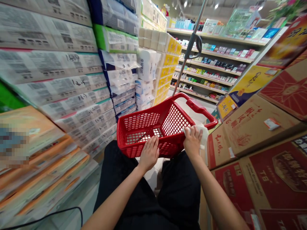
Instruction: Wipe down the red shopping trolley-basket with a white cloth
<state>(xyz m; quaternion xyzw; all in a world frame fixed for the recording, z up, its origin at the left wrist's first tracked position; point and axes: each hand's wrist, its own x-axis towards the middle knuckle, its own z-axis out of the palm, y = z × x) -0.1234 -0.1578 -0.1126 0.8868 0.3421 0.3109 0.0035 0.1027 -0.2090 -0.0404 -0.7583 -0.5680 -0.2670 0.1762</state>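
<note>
A red plastic shopping basket (144, 123) rests on my knees in a narrow shop aisle. My left hand (150, 155) lies on its near rim, fingers curled over the edge and gripping it. My right hand (192, 140) presses a white cloth (203, 132) against the basket's right rim, fingers closed around the cloth. The basket looks empty inside. Its red handle (199, 108) arches over the far side.
Stacked tissue and paper packs (72, 80) wall the left side. Red and brown cardboard boxes (259, 134) pile up on the right. Shelves of small goods (211, 73) stand at the back. A metal pole (189, 51) with a dark strap rises behind the basket.
</note>
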